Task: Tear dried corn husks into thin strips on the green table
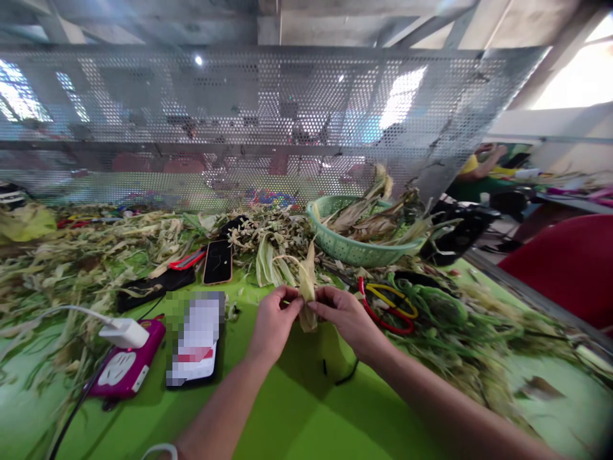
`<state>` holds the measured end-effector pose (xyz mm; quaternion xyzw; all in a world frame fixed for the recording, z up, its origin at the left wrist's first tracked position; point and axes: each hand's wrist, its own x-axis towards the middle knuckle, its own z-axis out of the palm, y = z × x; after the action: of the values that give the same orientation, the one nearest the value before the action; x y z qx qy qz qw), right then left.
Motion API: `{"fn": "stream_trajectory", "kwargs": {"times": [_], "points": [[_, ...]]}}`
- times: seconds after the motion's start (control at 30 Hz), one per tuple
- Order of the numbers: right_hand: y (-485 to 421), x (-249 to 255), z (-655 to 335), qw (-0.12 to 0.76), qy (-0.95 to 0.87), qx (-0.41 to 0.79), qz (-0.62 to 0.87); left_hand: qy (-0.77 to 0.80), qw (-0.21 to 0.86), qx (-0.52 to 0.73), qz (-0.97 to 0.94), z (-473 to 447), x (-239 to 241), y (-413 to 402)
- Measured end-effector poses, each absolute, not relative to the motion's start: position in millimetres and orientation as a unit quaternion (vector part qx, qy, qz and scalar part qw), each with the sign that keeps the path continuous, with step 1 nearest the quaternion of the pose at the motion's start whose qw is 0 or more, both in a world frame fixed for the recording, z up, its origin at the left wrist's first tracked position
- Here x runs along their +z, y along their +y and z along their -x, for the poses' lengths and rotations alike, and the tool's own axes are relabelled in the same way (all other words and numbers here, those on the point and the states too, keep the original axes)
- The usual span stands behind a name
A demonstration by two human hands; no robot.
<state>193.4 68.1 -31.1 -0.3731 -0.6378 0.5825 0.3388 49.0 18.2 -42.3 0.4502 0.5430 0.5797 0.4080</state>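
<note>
My left hand (274,322) and my right hand (345,318) meet over the green table (297,409), both pinched on a pale dried corn husk strip (307,291) that stands up between them. The fingers of each hand are closed on the husk's lower part. Just behind the hands lies a heap of dry husks (272,246). Red and yellow scissors (390,306) lie right of my right hand.
A green plastic basket (352,246) holding husks stands at the back right. Phones (218,262) and a purple power strip (127,364) with a white plug lie at left. A perforated metal screen (268,121) closes off the back. Another person's arm (481,160) shows far right.
</note>
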Motion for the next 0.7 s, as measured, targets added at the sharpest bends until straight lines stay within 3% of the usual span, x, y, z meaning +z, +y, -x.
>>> {"fn": "stream_trajectory", "kwargs": {"times": [0.53, 0.7], "points": [[68.9, -31.2, -192.2, 0.319, -0.669, 0.597, 0.307, 0.547, 0.421, 0.597, -0.409, -51.4, -46.4, 19.4], [61.8, -22.4, -189.5, 0.323, -0.659, 0.617, 0.284, 0.511, 0.475, 0.622, -0.354, -49.9, -49.2, 21.6]]}}
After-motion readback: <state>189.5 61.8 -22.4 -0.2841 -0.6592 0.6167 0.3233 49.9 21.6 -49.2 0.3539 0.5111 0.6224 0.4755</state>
